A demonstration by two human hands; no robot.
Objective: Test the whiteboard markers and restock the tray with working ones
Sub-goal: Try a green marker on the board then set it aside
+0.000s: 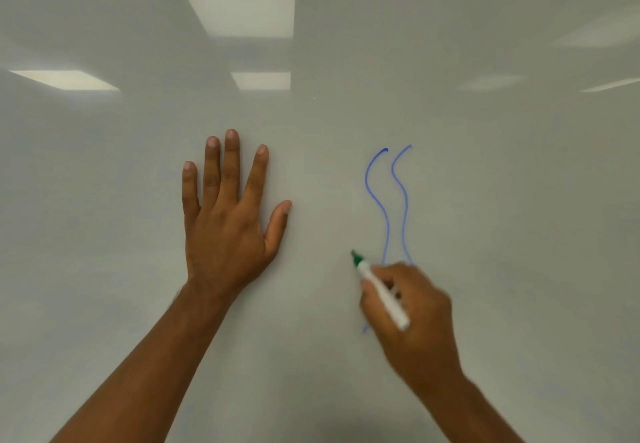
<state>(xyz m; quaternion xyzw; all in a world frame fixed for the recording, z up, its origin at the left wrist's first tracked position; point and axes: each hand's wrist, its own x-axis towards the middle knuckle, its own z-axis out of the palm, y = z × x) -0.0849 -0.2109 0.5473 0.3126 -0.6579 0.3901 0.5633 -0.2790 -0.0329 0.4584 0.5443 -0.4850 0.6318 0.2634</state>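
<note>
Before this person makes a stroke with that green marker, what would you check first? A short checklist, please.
1. Cap off the green marker: ok, the green tip is bare.
2. Grip: ok, the right hand has its fingers curled round the barrel.
3. Tip touching the whiteboard: cannot tell.
4. Bare board for a new stroke: ok, there is room left of the blue lines.
5. Left hand out of the way: ok, it lies flat on the board, apart from the tip.
6. Green ink flows: cannot tell, no green mark shows.
</note>
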